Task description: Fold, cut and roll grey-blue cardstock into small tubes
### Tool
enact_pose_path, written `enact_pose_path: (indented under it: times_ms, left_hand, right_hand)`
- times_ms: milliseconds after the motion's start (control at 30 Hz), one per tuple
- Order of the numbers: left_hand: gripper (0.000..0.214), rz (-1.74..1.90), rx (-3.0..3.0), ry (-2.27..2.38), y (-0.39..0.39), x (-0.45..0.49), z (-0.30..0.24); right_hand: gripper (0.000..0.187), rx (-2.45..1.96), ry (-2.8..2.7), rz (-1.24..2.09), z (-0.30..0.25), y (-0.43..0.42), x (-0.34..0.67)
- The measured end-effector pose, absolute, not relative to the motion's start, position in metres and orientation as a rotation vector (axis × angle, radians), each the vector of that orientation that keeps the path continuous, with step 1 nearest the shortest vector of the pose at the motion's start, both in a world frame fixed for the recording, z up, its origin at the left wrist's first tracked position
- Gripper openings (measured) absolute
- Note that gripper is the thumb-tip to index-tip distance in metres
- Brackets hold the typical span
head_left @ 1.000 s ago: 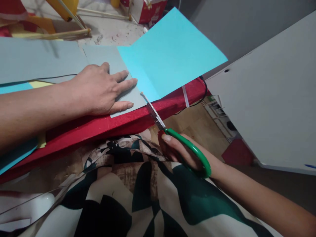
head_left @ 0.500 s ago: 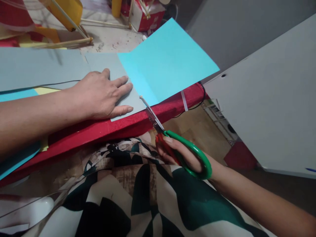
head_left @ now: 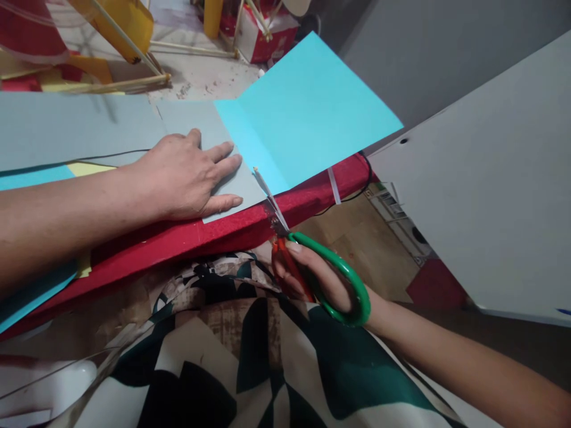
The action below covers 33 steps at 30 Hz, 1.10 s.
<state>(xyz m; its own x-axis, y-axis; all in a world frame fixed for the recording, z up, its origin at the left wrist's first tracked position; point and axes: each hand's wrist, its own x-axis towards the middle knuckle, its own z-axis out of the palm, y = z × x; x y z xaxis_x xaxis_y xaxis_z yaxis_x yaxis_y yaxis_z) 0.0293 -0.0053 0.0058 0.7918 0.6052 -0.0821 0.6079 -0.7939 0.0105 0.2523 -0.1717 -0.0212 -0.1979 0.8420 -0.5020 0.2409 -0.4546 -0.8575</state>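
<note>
My left hand lies flat with fingers spread on a grey sheet of card, pressing it to the table edge. A bright blue sheet of paper borders the card's right end, creased near its left side and raised past the table corner. My right hand grips a pair of scissors with green and red handles. Their blades point up and left, over the near edge of the blue paper beside the card. How much of the paper lies between the blades I cannot make out.
Red cloth covers the table's front side. Wooden sticks joined into frames, yellow cups and a red-and-white box stand at the back. A large white panel slants at the right. Patterned fabric covers my lap.
The scissors and my right hand have shifted slightly left, with the blades closer to the card's end. My left hand stays flat on the card.
</note>
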Motion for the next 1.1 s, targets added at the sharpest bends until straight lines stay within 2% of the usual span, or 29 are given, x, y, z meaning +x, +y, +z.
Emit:
enact_pose_path:
  times_ms: [400,733,1100]
  left_hand:
    - [0.068,-0.118,2.960,0.999,-0.006,0.029,0.006]
    - [0.069,-0.132,2.975,0.989,-0.006,0.029,0.005]
    - [0.069,-0.116,2.966,0.983,-0.005,0.028,0.003]
  right_hand:
    - [0.062,-1.572,-1.227,1.669,-0.017,-0.170,0.250]
    - [0.058,-1.394,-0.957,1.881,-0.019,-0.157,0.251]
    - [0.060,-1.612,-1.052,1.764,-0.013,-0.153,0.248]
